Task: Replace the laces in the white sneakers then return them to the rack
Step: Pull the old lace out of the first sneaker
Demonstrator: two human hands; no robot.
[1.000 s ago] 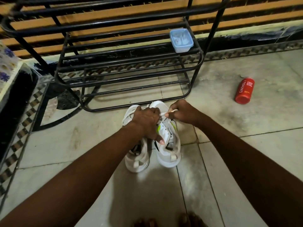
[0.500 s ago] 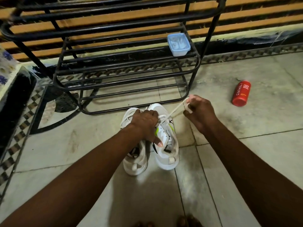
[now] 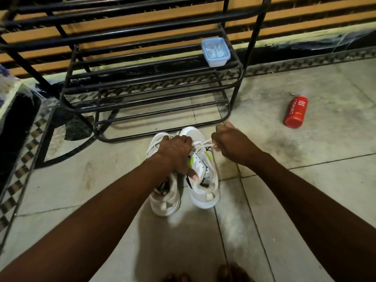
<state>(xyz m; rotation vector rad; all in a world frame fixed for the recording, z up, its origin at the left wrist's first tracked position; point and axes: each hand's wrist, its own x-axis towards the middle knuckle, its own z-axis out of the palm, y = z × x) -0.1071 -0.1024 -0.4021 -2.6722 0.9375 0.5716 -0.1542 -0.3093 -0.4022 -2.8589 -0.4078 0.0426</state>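
The left hand [image 3: 175, 153] is gripping the sneaker [image 3: 205, 193], the right hand [image 3: 232, 144] is pinching the lace [image 3: 204, 142] taut — a steady, straight pull looks wisest.

White sneakers [image 3: 205, 192] side by side before black rack [image 3: 241, 75], one lace [image 3: 206, 142] stretched rightward

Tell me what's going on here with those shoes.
On the tiled floor, in front of a black metal rack, a person's left hand grips a white sneaker with a yellow-green mark near its tongue. The right hand pinches a white lace and draws it out sideways from that shoe. The other sneaker stands beside it with loose laces. Neither shoe is on the rack yet; a small blue container sits on a shelf.
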